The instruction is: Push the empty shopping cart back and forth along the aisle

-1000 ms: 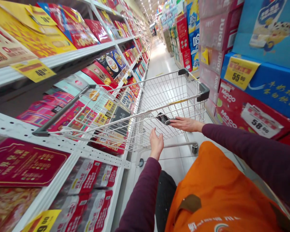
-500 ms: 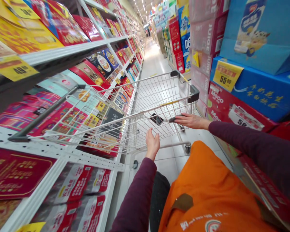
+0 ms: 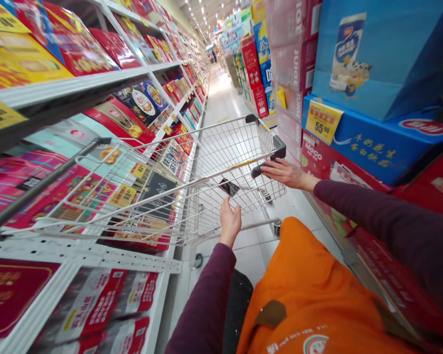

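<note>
Wire shopping cart [image 3: 210,162] right out in front, angled across the aisle, with a flat black phone [image 3: 229,187], by the look of it, lying on the mesh inside. Slight swing of the view to the right over the last second, with cart and both hands sliding left in frame, and no real change in the hands' hold.

Right hand [image 3: 284,173] spread and loose, fingers [image 3: 271,167] out flat against the grey plastic handle end [image 3: 257,171], no clear wrap around it. Left hand [image 3: 229,222] open too, palm up, fingertips at the wire side, no pinch on anything; actual contact hard to tell from this angle. Maroon sleeves [image 3: 391,216] on both arms, orange apron [image 3: 299,290] filling the bottom of the shot.

Off to the left, white metal shelving [image 3: 70,86] packed with red gift boxes and yellow price tags, very near the cart's side. On the right, stacked juice cartons [image 3: 291,64] and a blue box [image 3: 369,137] tagged 55.00, narrowing the aisle. Tiled floor [image 3: 221,93] running on far ahead, with a cart caster [image 3: 277,227] just beyond the left hand.
</note>
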`<act>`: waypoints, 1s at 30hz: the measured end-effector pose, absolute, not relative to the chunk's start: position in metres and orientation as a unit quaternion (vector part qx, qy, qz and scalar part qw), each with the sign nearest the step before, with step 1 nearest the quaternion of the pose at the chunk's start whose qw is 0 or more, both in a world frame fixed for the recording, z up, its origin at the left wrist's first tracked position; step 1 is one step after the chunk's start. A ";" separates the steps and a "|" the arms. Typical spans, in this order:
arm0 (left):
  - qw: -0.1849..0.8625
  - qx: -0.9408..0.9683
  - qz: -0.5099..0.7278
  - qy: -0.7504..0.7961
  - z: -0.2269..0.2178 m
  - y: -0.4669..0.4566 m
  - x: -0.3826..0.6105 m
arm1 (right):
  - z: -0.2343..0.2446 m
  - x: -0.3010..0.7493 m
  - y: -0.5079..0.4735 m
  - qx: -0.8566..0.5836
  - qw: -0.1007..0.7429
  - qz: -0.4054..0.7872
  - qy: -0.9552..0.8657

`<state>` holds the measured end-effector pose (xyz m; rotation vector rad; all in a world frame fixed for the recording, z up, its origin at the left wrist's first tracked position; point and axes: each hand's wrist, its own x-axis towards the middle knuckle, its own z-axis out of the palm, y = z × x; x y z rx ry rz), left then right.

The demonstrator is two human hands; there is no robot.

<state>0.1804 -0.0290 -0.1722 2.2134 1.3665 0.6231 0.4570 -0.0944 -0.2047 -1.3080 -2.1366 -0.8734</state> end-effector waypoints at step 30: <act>0.217 0.784 0.228 0.535 -0.175 -0.016 0.151 | -0.159 0.363 -0.031 -0.360 0.247 -0.274 -0.857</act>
